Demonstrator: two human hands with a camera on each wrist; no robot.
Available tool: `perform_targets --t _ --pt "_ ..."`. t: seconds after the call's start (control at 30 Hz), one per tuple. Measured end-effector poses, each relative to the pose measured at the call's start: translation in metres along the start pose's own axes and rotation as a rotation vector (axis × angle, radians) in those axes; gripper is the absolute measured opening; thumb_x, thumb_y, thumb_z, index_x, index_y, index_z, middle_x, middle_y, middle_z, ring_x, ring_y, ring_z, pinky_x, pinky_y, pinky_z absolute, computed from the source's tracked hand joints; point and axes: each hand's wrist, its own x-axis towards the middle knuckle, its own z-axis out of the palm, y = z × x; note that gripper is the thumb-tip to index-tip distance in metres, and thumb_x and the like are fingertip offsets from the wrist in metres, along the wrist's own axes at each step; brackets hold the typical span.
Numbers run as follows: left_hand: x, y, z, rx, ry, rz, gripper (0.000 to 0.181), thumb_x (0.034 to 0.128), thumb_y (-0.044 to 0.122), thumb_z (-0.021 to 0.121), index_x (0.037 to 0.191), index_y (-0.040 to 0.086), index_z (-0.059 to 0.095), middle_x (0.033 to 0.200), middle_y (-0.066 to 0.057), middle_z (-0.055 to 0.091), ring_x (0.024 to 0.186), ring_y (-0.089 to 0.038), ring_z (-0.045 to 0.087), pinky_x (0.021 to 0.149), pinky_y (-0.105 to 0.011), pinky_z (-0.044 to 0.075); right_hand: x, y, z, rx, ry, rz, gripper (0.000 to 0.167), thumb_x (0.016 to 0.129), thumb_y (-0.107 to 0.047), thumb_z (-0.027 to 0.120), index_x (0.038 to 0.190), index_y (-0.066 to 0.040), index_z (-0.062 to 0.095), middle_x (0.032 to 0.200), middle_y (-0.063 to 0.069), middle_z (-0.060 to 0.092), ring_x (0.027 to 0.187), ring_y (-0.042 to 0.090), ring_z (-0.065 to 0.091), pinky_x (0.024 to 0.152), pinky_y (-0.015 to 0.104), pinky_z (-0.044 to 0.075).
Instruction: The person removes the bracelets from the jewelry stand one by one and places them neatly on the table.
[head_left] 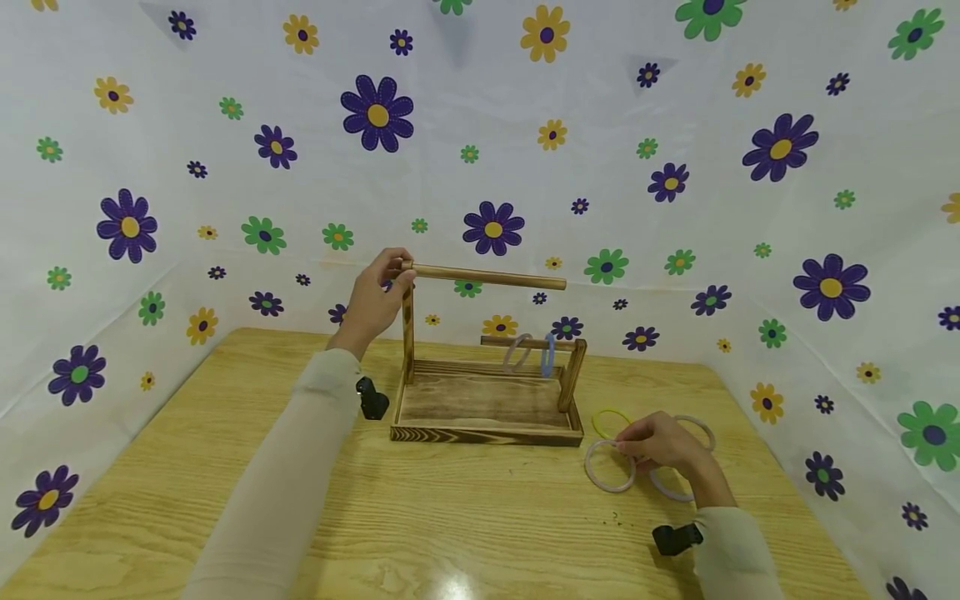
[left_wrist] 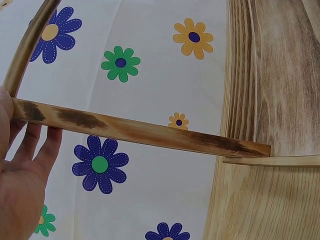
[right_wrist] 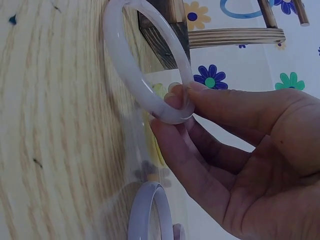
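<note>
My left hand (head_left: 375, 300) grips the top of the tall post (head_left: 408, 333) of a wooden stand (head_left: 487, 436), where a long upper rod (head_left: 491, 276) starts. In the left wrist view the fingers of that hand (left_wrist: 25, 185) lie around the post's end (left_wrist: 125, 129). With thumb and fingers, my right hand (head_left: 667, 446) pinches a pale white ring (head_left: 587, 471) at the right of the stand; the right wrist view shows this ring (right_wrist: 132, 70) tilted in the hand (right_wrist: 250, 150). A blue ring (head_left: 548, 357) and a pale ring (head_left: 513, 354) hang on the lower rod (head_left: 495, 341).
A yellow ring (head_left: 603, 412) lies behind the held ring. Two more pale rings (head_left: 708, 429) lie beside and under my right hand. Black wrist cameras (head_left: 372, 400) are at both sleeves. Flower-patterned cloth surrounds the wooden table (head_left: 450, 517) at the back and sides.
</note>
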Motion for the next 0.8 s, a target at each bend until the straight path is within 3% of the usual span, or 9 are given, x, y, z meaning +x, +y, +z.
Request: perform_targets --t 0.53,0.8 --pt "-0.0007 0.0003 -0.0007 -0.010 -0.004 0.002 0.034 0.1091 0.030 0.052 0.138 0.011 0.051 0.139 -0.015 0.058 0.135 -0.032 0.057 0.104 -0.053 0.052 0.0033 0.0017 0.0031 -0.065 0.043 -0.017 0.021 0.096 -0.008 0.072 0.105 0.011 0.075 0.081 0.012 0.076 0.064 0.013 0.065 0.060 0.032 0.059" --pt "0.0004 -0.0010 -0.0004 -0.010 -0.005 0.006 0.035 0.1091 0.031 0.052 0.138 0.012 0.051 0.140 -0.016 0.058 0.136 -0.032 0.057 0.104 -0.053 0.052 0.0046 0.0025 0.0054 -0.053 0.008 -0.069 0.020 0.095 -0.005 0.072 0.102 0.013 0.075 0.077 0.012 0.075 0.062 0.012 0.063 0.058 0.028 0.056"
